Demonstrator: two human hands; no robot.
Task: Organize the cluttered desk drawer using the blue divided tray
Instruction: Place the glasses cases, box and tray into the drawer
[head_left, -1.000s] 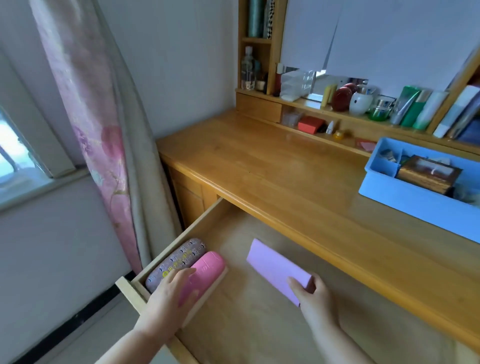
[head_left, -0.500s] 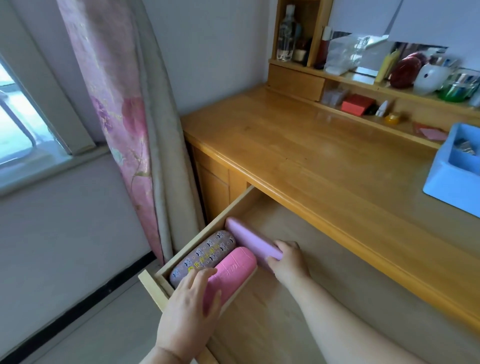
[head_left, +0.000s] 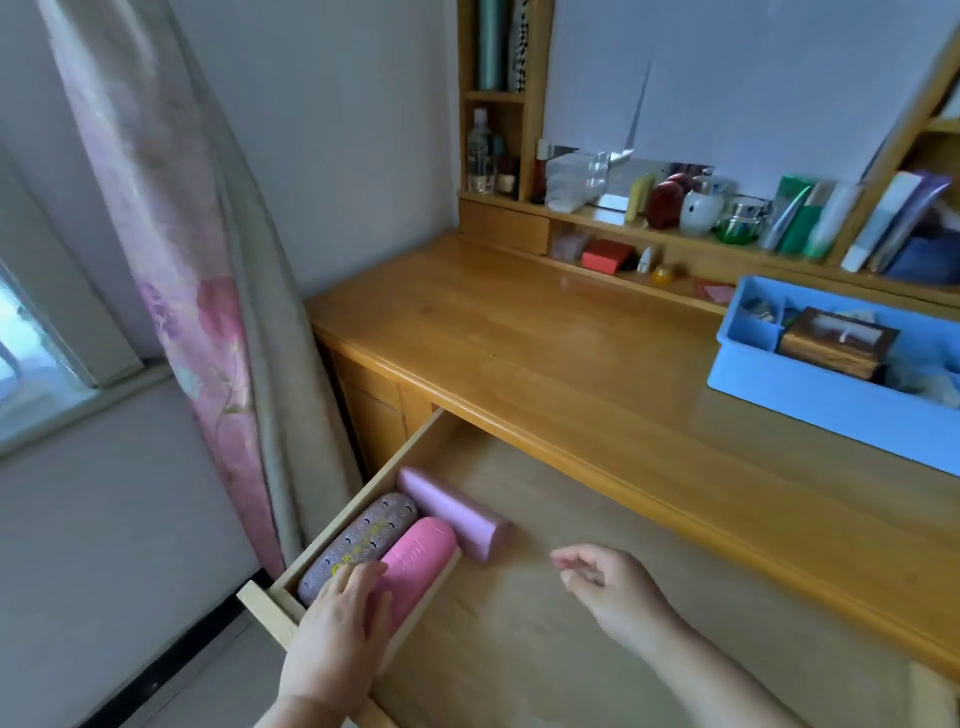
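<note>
The blue tray (head_left: 810, 400) sits on the desk (head_left: 545, 353) up and right of the open, empty right hand (head_left: 615, 590), the nearer one, while the left hand (head_left: 337, 631) rests flat on the pink case (head_left: 415, 564).

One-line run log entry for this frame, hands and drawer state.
left hand resting on pink case | right hand open, empty | lilac case lying free in drawer | blue tray on desktop

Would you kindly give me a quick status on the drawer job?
Left hand open, resting on pink case. Right hand open, holding nothing. Three cases in drawer corner. Blue tray on desktop, nothing blocking.
</note>
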